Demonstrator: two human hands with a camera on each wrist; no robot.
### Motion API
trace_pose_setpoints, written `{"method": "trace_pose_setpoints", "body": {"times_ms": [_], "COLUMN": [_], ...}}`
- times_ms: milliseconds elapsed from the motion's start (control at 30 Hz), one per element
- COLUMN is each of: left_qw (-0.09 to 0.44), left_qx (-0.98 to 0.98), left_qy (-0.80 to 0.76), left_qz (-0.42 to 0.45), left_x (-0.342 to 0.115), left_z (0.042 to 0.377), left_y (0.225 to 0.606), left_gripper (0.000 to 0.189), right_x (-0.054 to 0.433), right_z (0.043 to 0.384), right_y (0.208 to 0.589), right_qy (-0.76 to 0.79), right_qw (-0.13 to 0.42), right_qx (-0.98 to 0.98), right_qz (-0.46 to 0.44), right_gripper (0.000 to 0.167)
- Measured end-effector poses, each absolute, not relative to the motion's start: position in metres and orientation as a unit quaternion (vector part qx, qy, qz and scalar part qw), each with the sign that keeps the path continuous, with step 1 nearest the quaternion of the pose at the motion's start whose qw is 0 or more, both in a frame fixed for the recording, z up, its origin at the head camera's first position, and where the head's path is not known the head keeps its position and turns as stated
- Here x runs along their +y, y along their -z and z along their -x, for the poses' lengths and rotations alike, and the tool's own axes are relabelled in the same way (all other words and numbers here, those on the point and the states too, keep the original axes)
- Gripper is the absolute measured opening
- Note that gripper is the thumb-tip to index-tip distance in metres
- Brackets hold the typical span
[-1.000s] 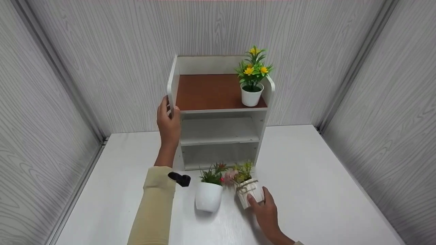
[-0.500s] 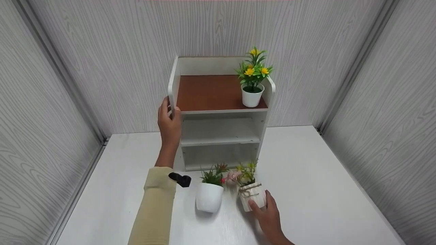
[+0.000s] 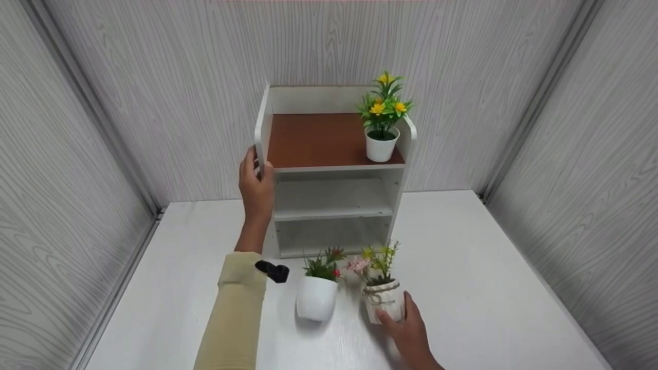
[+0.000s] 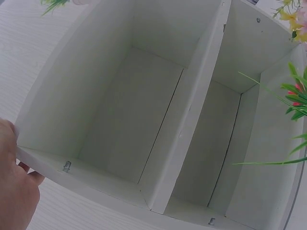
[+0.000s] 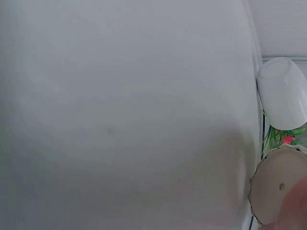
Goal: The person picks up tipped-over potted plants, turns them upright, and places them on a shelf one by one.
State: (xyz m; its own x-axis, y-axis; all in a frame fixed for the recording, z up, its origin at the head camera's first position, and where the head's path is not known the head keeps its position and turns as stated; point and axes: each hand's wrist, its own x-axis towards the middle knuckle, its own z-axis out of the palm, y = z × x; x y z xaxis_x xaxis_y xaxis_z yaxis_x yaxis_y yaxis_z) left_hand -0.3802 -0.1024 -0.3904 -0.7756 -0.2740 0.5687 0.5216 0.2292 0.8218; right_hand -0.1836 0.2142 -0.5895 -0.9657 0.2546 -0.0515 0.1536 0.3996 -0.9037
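Note:
My left hand [image 3: 256,190] grips the left side panel of a small white shelf [image 3: 334,212], fingers outside and thumb at the front edge. My right hand [image 3: 409,329] holds a whitish flower pot [image 3: 384,303] tied with twine, its thumb across the front. Pink and yellow flowers rise from that pot. Its underside, with a small hole, faces the right wrist view. To its left is a smooth white pot [image 3: 316,299] with green leaves and red flowers. A white pot with yellow flowers [image 3: 381,146] stands on the shelf's brown top, at the right.
Below the brown top, the shelf has two open compartments, parted by a white board [image 3: 331,211]. A white table [image 3: 488,288] lies beneath everything. Grey wood-grained walls [image 3: 195,103] close in the back and both sides.
My right hand has moved slightly right and toward me with the twine-tied pot, which has turned from leaning left to nearly upright. The left hand keeps its hold on the shelf.

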Motion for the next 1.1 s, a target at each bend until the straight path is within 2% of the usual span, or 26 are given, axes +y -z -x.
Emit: {"method": "trace_pose_setpoints", "body": {"times_ms": [367,600,1100], "left_qw": [0.328,0.321,0.328], "left_qx": [-0.715,-0.717,-0.716], "left_qy": [0.612,0.612,0.612], "left_qz": [0.086,0.091,0.08], "left_x": [-0.103,-0.096,-0.102], "left_z": [0.381,0.381,0.379], "left_y": [0.39,0.387,0.387], "left_gripper": [0.052,0.053,0.053], "right_x": [0.21,0.216,0.212], "right_z": [0.187,0.195,0.216], "right_y": [0.594,0.594,0.6], "right_qy": [-0.535,-0.533,-0.555], "right_qw": [0.031,0.042,0.055], "right_qx": [-0.833,-0.836,-0.825], "right_qz": [0.136,0.122,0.091], "right_gripper": [0.109,0.1,0.102]}}
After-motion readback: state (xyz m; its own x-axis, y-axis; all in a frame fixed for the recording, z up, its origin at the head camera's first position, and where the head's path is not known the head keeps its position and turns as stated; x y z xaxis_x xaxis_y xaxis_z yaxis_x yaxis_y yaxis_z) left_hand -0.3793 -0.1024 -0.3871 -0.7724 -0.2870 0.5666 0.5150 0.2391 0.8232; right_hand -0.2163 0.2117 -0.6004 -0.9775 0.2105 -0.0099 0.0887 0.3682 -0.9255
